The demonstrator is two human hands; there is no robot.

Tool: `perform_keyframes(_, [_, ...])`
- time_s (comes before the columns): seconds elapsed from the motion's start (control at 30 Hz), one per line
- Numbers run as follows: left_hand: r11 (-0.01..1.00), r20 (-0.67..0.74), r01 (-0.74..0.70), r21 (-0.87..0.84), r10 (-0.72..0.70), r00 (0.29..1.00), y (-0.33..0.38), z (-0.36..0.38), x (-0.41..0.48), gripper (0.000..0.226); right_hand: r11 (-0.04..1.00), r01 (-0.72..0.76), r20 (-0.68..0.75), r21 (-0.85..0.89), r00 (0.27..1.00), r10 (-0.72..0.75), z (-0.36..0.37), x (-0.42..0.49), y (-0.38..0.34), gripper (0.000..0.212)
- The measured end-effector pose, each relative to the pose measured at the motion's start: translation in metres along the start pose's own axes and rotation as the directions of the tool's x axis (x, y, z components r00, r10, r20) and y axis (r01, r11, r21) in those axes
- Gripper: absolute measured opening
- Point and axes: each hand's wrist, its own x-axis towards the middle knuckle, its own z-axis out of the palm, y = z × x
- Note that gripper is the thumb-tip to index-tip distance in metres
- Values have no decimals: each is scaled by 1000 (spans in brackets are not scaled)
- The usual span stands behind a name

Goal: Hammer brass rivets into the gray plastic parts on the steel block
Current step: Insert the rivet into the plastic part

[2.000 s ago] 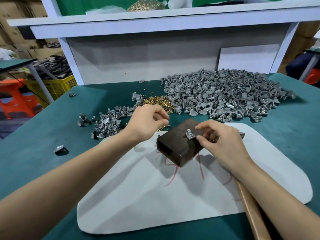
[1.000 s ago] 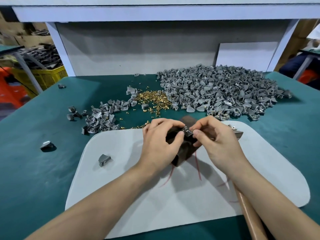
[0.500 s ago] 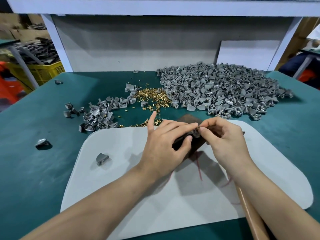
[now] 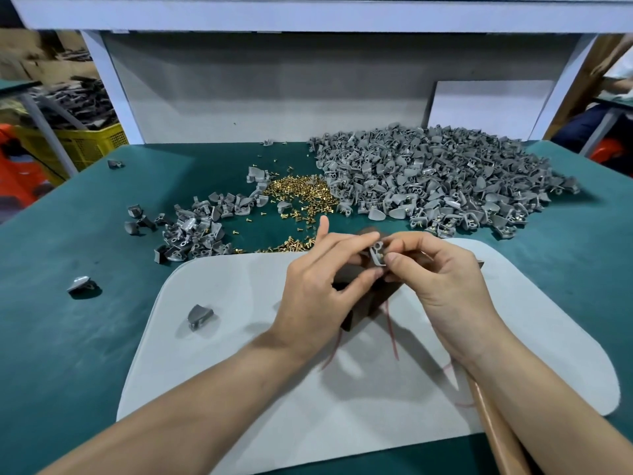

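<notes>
A dark steel block (image 4: 368,305) sits on the white felt pad (image 4: 239,354), mostly hidden behind my hands. A small gray plastic part (image 4: 376,254) is held above the block. My right hand (image 4: 438,289) pinches it between thumb and forefinger. My left hand (image 4: 325,289) meets it from the left, fingertips touching the part, index finger raised. A tiny brass rivet seems to sit at the part, too small to be sure. Loose brass rivets (image 4: 301,197) lie scattered behind the block.
A big heap of gray parts (image 4: 445,186) fills the back right of the green table; a smaller pile (image 4: 198,228) lies at the left. One loose part (image 4: 199,316) rests on the pad, another (image 4: 80,284) on the table. A wooden hammer handle (image 4: 493,430) lies under my right forearm.
My left hand came from the rivets to the block and joined my right hand at the gray part. The part has been lifted slightly off the block between both hands.
</notes>
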Motion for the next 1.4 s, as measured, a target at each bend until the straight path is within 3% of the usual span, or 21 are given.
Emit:
perform_keyframes(0.57, [999, 22, -3, -52, 4, 1000, -2, 1, -1, 31, 999, -23, -1, -40, 1000, 23, -2, 1, 1, 20])
perform_keyframes(1.4, [990, 25, -126, 65, 125, 992, -5, 3, -5, 26, 987, 21, 101, -158, 995, -4, -8, 1, -8, 26])
